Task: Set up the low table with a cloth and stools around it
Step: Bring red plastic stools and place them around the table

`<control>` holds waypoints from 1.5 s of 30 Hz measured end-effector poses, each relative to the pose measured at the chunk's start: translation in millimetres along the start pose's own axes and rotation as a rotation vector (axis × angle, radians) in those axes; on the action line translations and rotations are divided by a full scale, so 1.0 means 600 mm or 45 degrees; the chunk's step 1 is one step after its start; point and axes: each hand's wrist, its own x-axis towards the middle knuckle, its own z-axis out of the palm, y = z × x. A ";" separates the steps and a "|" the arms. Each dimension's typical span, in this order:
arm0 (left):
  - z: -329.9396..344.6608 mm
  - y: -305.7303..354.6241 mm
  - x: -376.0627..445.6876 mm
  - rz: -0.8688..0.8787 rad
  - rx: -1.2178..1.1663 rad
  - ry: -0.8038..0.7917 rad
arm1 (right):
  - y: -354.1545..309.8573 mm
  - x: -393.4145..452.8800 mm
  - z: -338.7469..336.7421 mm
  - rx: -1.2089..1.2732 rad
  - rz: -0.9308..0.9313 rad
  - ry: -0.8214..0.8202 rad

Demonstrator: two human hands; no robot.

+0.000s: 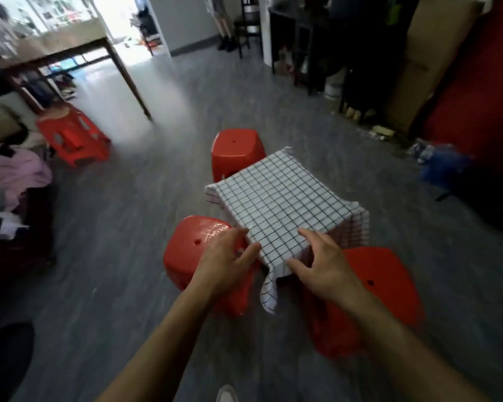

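Grey wood-pattern floor (145, 216) fills most of the head view, with a bright doorway far at the back and dark shelves along the far right wall. Near the middle stands the low table, and its tabletop is fully covered by a white checked cloth (282, 204) whose corners hang down over the edges; the near corner hangs lowest, between the two hands. Three red stools stand around it: the far stool (235, 146) is just beside the far left side, the left stool (198, 245) touches or nearly touches the near left side, and the right stool (381, 274) is just beside the near right side. The left hand (230, 259) lies with relaxed, spread fingers at the near left edge of the cloth, over the left stool, its grip released. The right hand (323, 262) rests with loosely bent, spread fingers on the near edge of the cloth, also released, and it holds nothing. Far to the left another red stool (73, 137) lies tilted under a tall dark wooden table (70, 53), near a heap of pink fabric (15, 172).
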 end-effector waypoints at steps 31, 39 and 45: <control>-0.602 -0.600 -0.367 -0.439 -0.167 0.612 | -0.752 -0.100 0.545 -0.326 -0.676 -0.334; -0.703 -0.678 -0.282 -0.646 -0.071 0.626 | -0.874 0.058 0.645 -0.277 -0.778 -0.480; -0.773 -0.698 -0.187 -0.671 -0.022 0.672 | -0.940 0.179 0.651 -0.244 -0.796 -0.491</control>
